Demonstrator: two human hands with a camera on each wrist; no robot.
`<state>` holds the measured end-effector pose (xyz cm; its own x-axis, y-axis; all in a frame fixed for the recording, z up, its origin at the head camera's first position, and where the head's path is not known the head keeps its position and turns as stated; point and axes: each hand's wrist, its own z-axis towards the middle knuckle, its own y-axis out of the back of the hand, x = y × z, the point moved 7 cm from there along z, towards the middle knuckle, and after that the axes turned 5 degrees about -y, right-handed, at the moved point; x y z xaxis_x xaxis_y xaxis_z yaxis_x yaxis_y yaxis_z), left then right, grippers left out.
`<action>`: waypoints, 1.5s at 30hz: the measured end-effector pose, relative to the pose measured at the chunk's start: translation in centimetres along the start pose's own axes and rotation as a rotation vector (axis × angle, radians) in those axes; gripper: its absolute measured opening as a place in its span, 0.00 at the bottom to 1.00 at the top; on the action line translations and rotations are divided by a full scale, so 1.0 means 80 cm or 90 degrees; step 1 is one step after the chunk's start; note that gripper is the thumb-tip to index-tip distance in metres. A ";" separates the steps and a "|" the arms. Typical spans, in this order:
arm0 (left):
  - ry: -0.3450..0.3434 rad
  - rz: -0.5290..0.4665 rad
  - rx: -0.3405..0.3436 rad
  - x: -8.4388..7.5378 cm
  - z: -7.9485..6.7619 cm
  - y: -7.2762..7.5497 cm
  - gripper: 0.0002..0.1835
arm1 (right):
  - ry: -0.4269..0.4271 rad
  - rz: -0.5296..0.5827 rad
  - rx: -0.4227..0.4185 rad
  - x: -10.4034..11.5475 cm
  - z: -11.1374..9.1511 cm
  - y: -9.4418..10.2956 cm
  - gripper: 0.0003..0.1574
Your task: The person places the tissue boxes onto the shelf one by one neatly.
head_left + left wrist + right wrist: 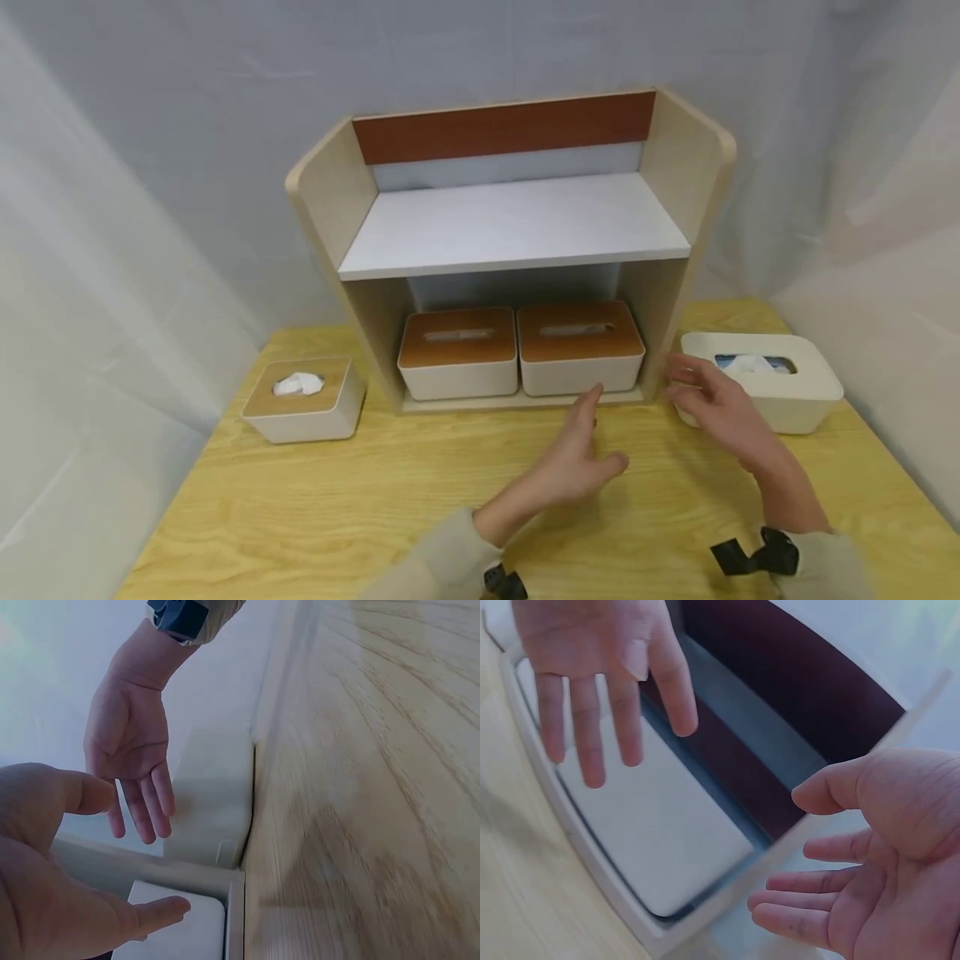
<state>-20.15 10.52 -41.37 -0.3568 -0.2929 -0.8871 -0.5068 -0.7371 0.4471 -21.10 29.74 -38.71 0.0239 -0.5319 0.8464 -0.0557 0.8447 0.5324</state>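
My left hand hovers over the table in front of the shelf, thumb spread from the straight fingers, holding nothing. Its fingertips overlap the front of the right brown-topped tissue box in the head view. A matching tissue box sits beside that one in the shelf's lower compartment. My right hand is at the left end of the all-white tissue box, overlapping it in the head view. In the right wrist view, the right hand's fingers are loosely extended, with nothing between them and the thumb.
The two-tier shelf stands at the back of the wooden table, its side panels rising above the white upper board. A smaller tissue box with a light wood lid rests left of the shelf. Pale sheeting hangs behind.
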 end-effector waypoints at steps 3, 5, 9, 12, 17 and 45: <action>-0.009 -0.001 0.014 -0.004 0.005 -0.009 0.49 | -0.020 0.006 -0.015 -0.005 -0.004 0.012 0.38; -0.015 0.007 0.020 -0.009 0.009 -0.015 0.48 | -0.024 0.020 -0.028 -0.010 -0.006 0.021 0.39; -0.020 0.016 0.027 -0.017 0.017 -0.026 0.48 | -0.001 0.054 -0.061 -0.017 -0.011 0.038 0.37; -0.015 0.011 0.035 -0.022 0.023 -0.036 0.48 | 0.024 0.084 -0.091 -0.020 -0.013 0.049 0.35; -0.010 0.006 0.056 -0.028 0.031 -0.052 0.49 | 0.036 0.150 -0.149 -0.032 -0.016 0.071 0.24; -0.014 0.019 0.073 -0.017 0.119 -0.108 0.55 | -0.218 0.049 -0.166 -0.158 -0.034 0.129 0.65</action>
<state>-22.76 23.07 -42.90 -0.3893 -0.2992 -0.8711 -0.5812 -0.6539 0.4843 -19.30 45.35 -43.91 -0.3051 -0.4189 0.8553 0.2110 0.8460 0.4896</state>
